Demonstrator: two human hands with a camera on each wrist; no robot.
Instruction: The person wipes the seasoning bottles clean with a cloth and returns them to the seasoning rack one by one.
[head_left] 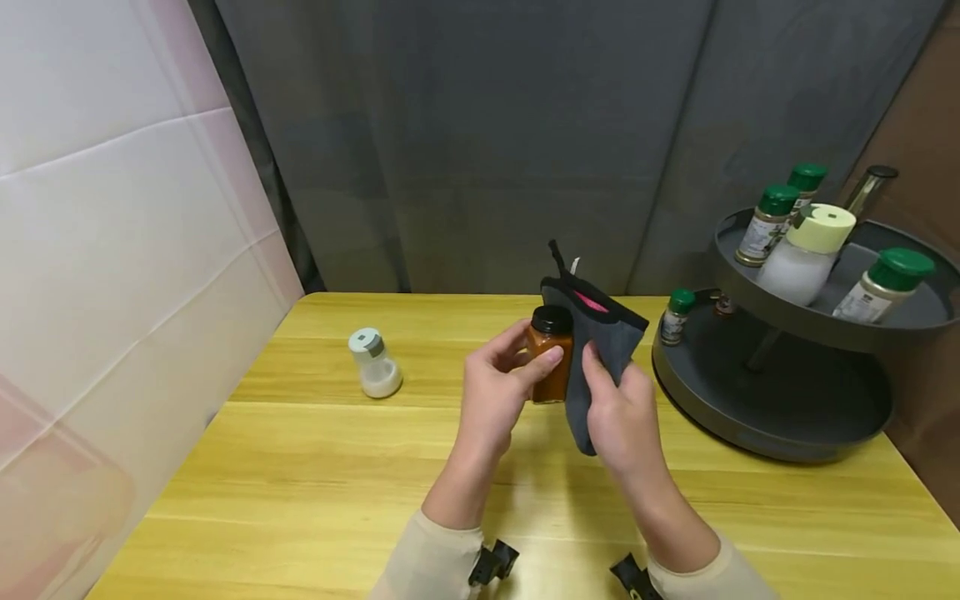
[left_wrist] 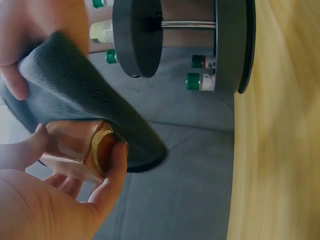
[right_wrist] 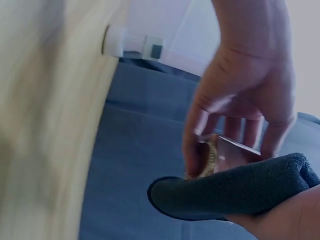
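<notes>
A spice jar (head_left: 551, 367) with a black lid and orange-brown contents is held upright above the table in my left hand (head_left: 495, 383). The fingers and thumb grip its sides, and one finger reaches under its base in the left wrist view. My right hand (head_left: 621, 408) grips a grey cloth (head_left: 581, 400) with black edging and a bit of pink showing. The cloth lies against the jar's right side. In the right wrist view the folded cloth (right_wrist: 235, 187) covers part of the jar (right_wrist: 227, 155).
A white-capped glass shaker (head_left: 377, 367) stands on the wooden table (head_left: 315, 483) at left. At right is a dark two-tier rotating rack (head_left: 780, 417). Its upper tier holds several green-capped bottles and a yellow-capped shaker (head_left: 806, 254); a small green-capped bottle (head_left: 675, 318) stands on the lower tier.
</notes>
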